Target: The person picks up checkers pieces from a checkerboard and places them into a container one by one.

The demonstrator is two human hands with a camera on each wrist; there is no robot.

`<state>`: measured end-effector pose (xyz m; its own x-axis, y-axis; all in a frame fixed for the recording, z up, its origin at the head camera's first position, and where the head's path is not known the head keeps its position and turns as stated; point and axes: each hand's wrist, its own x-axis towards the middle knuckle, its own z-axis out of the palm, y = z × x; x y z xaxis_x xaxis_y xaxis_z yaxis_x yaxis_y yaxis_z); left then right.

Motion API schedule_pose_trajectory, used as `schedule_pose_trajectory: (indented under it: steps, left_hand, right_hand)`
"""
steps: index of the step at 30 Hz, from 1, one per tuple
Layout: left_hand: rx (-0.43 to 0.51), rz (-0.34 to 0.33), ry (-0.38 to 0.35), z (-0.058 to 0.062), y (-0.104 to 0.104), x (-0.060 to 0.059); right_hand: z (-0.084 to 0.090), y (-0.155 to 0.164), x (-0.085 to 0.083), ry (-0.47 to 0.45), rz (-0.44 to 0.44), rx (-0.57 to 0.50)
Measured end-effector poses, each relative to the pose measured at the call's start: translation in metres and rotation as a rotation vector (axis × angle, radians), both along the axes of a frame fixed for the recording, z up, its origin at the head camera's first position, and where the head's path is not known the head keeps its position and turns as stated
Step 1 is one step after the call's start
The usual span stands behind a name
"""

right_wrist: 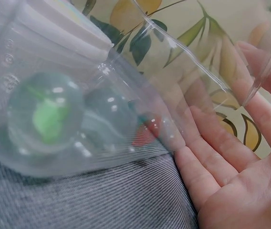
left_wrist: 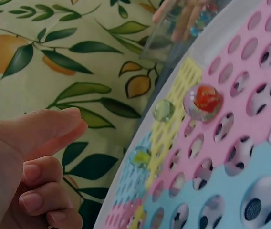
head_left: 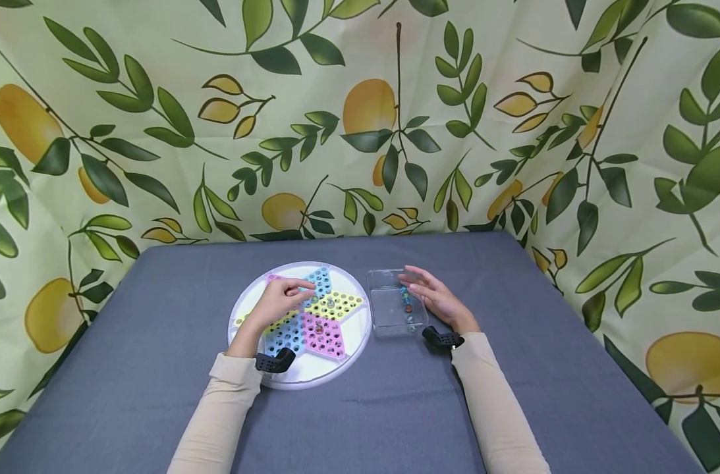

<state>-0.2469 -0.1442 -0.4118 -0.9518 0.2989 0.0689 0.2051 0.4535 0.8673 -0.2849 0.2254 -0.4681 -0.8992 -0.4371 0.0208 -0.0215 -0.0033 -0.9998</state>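
Observation:
My left hand point(head_left: 279, 301) hovers over the round white Chinese checkers board point(head_left: 352, 336), fingers loosely bent. In the left wrist view its thumb and forefinger lie close together, with nothing visible between them. Glass marbles sit in the board's holes: a red-swirled marble point(left_wrist: 203, 102) on a pink point, a clear marble point(left_wrist: 164, 110) on yellow and a yellow-green marble point(left_wrist: 140, 156) on blue. My right hand point(head_left: 439, 299) rests along the right side of a clear plastic box point(head_left: 388, 319), its fingers fairly straight against the wall. Several marbles point(head_left: 406, 299) line that side inside, including a green-swirled marble point(right_wrist: 49, 112).
A grey cloth point(head_left: 360, 428) covers the table. The box stands just right of the board. Behind and at the sides hangs a leaf-and-fruit patterned curtain point(head_left: 312, 151). Black wrist cameras point(head_left: 275, 361) are strapped under both hands.

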Motion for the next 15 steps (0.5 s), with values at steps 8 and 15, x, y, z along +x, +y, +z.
schedule_pose_trajectory:
  steps: [8, 15]
  left_hand:
    - [0.007, 0.042, 0.007, -0.015, -0.003, -0.008]
    - [-0.032, 0.09, 0.037, -0.018, 0.0, -0.009]
  right_hand:
    - [0.001, -0.001, 0.0, 0.013, 0.012, 0.006]
    - [0.002, 0.0, 0.001, 0.006, 0.014, 0.004]
